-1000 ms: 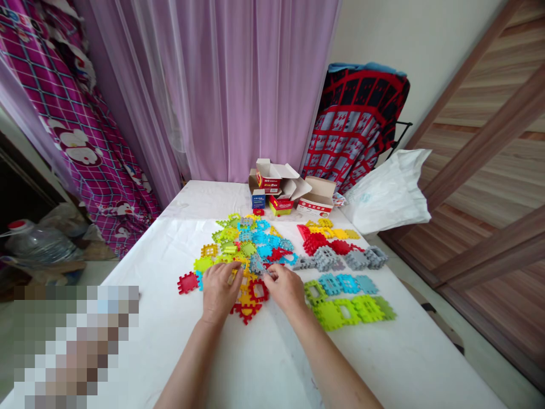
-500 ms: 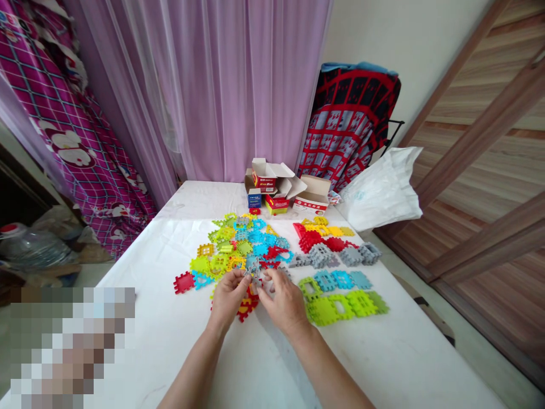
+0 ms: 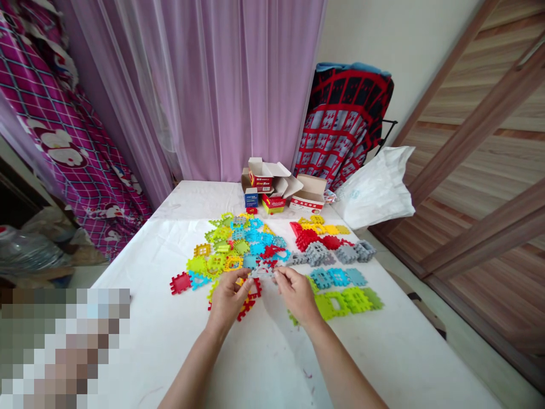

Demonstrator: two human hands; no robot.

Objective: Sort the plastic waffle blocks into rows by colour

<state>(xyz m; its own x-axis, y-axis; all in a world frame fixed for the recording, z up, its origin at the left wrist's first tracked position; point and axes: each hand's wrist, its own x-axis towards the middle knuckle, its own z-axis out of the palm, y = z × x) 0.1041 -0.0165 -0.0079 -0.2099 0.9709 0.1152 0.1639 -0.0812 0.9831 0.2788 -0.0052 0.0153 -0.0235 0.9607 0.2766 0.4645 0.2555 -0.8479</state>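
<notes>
My left hand [image 3: 227,298] and my right hand [image 3: 294,292] meet above the white table [image 3: 179,329], both pinching small grey toothed plastic tiles [image 3: 263,272] between thumb and fingertips. Just beyond them lies a loose pile of coloured interlocking tiles [image 3: 238,244] in green, blue, yellow and red. Red tiles [image 3: 251,298] lie under my left hand. To the right, joined rows lie side by side: grey [image 3: 336,253], blue [image 3: 338,277], green [image 3: 349,300], and red with yellow [image 3: 319,234] behind.
Opened small cardboard boxes [image 3: 276,190] stand at the table's far end by the purple curtain [image 3: 221,85]. A white plastic bag [image 3: 374,190] hangs off the right edge. A chair draped in red patterned cloth [image 3: 344,125] stands behind. A lone red tile [image 3: 180,282] lies left.
Both hands lifted off the pile and drew together, holding grey tiles between their fingertips; they shifted slightly right. The camera view drifted a little to the right.
</notes>
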